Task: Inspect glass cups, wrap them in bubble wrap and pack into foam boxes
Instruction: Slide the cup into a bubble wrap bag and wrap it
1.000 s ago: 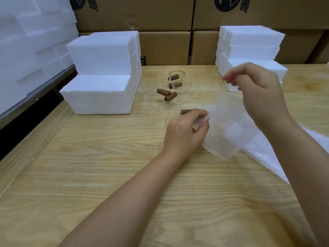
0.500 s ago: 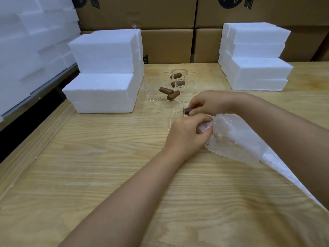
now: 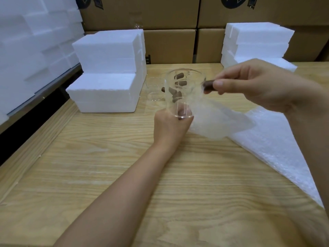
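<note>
A clear cylindrical glass cup (image 3: 179, 97) with a short brown stub handle (image 3: 208, 86) is held in the air just right of the stepped stack of white foam boxes (image 3: 106, 73), above the pale wooden table (image 3: 124, 157). The right hand (image 3: 249, 86) pinches the handle between thumb and curled fingers and carries the cup. The left hand (image 3: 170, 125) sits below the cup's base, right of the stack's front corner. It is curled round the corner of a thin translucent sheet of bubble wrap (image 3: 220, 122); whether it also touches the glass I cannot tell.

For this cup the task looks barely begun. It is lifted, likely for inspection, with no wrap round it yet, and the sheet hangs beside it. More clear glass cups (image 3: 154, 90) with brown handles stand unwrapped on the table just right of the stack. No wrapped cup shows and no foam box is seen open, so wrapping and packing appear to be all still ahead.

The cup's long axis stands near upright, slightly tilted, with the mouth up and the base down toward the left hand. Its handle juts sideways, pointing away from the stack toward the right hand.
</note>
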### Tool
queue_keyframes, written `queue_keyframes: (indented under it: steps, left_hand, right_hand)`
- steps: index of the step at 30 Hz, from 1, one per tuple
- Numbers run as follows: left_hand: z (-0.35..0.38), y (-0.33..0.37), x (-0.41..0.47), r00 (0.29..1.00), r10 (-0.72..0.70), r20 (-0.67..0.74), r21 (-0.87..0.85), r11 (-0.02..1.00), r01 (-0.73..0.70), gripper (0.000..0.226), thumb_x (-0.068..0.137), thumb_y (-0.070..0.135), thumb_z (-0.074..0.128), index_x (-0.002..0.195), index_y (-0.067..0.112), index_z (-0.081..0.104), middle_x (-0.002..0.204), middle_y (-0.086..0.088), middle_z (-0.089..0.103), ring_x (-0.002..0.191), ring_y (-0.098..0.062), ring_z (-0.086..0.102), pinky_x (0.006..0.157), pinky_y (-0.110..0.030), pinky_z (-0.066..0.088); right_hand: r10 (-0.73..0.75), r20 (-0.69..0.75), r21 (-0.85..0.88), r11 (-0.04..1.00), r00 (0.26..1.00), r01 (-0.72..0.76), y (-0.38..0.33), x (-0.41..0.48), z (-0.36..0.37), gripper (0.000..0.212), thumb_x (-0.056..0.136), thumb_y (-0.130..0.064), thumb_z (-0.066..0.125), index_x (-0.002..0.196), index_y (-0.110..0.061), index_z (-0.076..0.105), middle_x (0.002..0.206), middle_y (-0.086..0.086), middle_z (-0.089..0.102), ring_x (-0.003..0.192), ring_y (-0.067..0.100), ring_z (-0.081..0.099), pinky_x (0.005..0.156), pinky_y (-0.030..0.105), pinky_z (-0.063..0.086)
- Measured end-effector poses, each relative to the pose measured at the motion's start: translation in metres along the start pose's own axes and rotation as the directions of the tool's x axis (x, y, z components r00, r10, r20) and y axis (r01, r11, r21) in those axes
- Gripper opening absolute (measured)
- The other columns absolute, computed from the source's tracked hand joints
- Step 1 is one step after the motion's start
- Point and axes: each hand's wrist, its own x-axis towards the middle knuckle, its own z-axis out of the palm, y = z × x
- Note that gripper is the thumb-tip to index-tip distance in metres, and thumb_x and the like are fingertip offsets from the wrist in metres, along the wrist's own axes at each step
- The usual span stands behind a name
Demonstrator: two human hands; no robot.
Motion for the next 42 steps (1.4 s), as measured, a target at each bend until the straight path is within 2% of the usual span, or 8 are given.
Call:
queue_keyframes:
  steps: [8, 13, 16, 20, 27, 33, 37, 42]
  left_hand:
    - [-0.001, -0.003, 0.002, 0.997, -0.072, 0.016, -0.116, 0.990, 0.074, 0.050, 0.079, 0.005, 0.072, 0.048, 0.032, 0.042, 0.045, 0.014, 0.039, 0.047, 0.000, 0.042, 0.051, -0.010, 0.029]
    - [-0.001, 0.003, 0.001, 0.995, -0.095, 0.044, -0.202, 0.974, 0.102, 0.017, 0.082, 0.013, 0.074, 0.071, 0.023, 0.065, 0.062, 0.017, 0.055, 0.061, 0.005, 0.051, 0.065, -0.009, 0.039]
    - [-0.002, 0.004, 0.004, 0.988, -0.154, 0.017, -0.279, 0.948, 0.152, 0.010, 0.083, 0.018, 0.075, 0.074, 0.021, 0.070, 0.075, 0.013, 0.062, 0.082, -0.001, 0.060, 0.079, -0.032, 0.053]
    - [-0.002, 0.008, 0.005, 0.984, -0.176, 0.016, -0.362, 0.917, 0.169, 0.006, 0.083, 0.012, 0.073, 0.081, 0.017, 0.072, 0.074, 0.010, 0.063, 0.067, -0.011, 0.056, 0.068, -0.049, 0.055]
    - [-0.004, 0.020, 0.003, 0.997, -0.068, -0.024, -0.478, 0.877, 0.048, 0.010, 0.088, 0.009, 0.068, 0.082, 0.016, 0.070, 0.076, 0.004, 0.063, 0.071, -0.014, 0.057, 0.063, -0.044, 0.053]
    - [-0.001, 0.035, -0.003, 0.997, 0.071, 0.037, -0.565, 0.824, -0.038, 0.009, 0.082, 0.018, 0.068, 0.081, 0.010, 0.070, 0.072, 0.003, 0.064, 0.069, -0.011, 0.059, 0.061, -0.027, 0.046]
    - [-0.006, 0.033, -0.001, 0.992, 0.127, 0.008, -0.655, 0.750, -0.091, 0.030, 0.083, 0.029, 0.051, 0.094, 0.008, 0.069, 0.083, 0.000, 0.066, 0.077, -0.008, 0.058, 0.068, -0.019, 0.043]
    - [-0.014, 0.013, 0.015, 0.986, -0.103, -0.130, -0.644, 0.765, -0.005, 0.036, 0.085, 0.021, 0.048, 0.121, 0.021, 0.052, 0.121, 0.002, 0.054, 0.111, -0.001, 0.051, 0.084, -0.008, 0.041]
  right_hand:
    - [0.195, 0.000, -0.032, 0.980, 0.981, -0.195, 0.027, -0.014, -0.010, 0.032, 0.061, -0.047, 0.065, 0.083, -0.027, 0.078, 0.095, -0.007, 0.075, 0.095, 0.003, 0.065, 0.087, 0.022, 0.045]
    - [0.180, -0.041, -0.018, 0.983, 0.983, -0.181, 0.026, -0.018, -0.017, 0.028, 0.069, -0.035, 0.064, 0.086, -0.016, 0.076, 0.089, -0.001, 0.076, 0.081, 0.000, 0.068, 0.071, 0.007, 0.049]
    - [0.207, -0.103, -0.151, 0.964, 0.973, -0.221, 0.023, -0.020, -0.022, 0.033, 0.064, -0.046, 0.064, 0.085, -0.023, 0.077, 0.087, -0.007, 0.075, 0.091, 0.004, 0.068, 0.084, 0.019, 0.050]
    - [0.217, -0.127, -0.415, 0.875, 0.968, -0.251, 0.010, -0.022, -0.015, 0.048, 0.057, -0.065, 0.056, 0.085, -0.030, 0.075, 0.090, 0.011, 0.072, 0.093, 0.036, 0.063, 0.087, 0.051, 0.049]
    - [0.174, -0.186, -0.731, 0.633, 0.967, -0.255, -0.002, -0.021, -0.009, 0.033, 0.086, -0.041, 0.057, 0.078, -0.012, 0.070, 0.111, 0.008, 0.065, 0.098, 0.027, 0.060, 0.084, 0.043, 0.049]
    - [0.056, -0.153, -0.804, 0.573, 0.987, -0.157, 0.010, -0.009, 0.011, 0.039, 0.093, -0.030, 0.053, 0.074, 0.003, 0.062, 0.082, 0.010, 0.051, 0.075, 0.029, 0.054, 0.068, 0.041, 0.047]
    - [-0.001, -0.146, -0.774, 0.623, 0.989, -0.113, 0.023, -0.008, 0.004, 0.030, 0.093, -0.027, 0.053, 0.086, -0.002, 0.068, 0.092, 0.006, 0.054, 0.082, 0.023, 0.055, 0.073, 0.037, 0.046]
    - [-0.038, -0.131, -0.654, 0.754, 0.991, -0.058, 0.028, -0.016, -0.015, 0.024, 0.088, -0.035, 0.052, 0.098, -0.021, 0.068, 0.093, -0.011, 0.057, 0.086, 0.012, 0.056, 0.074, 0.027, 0.045]
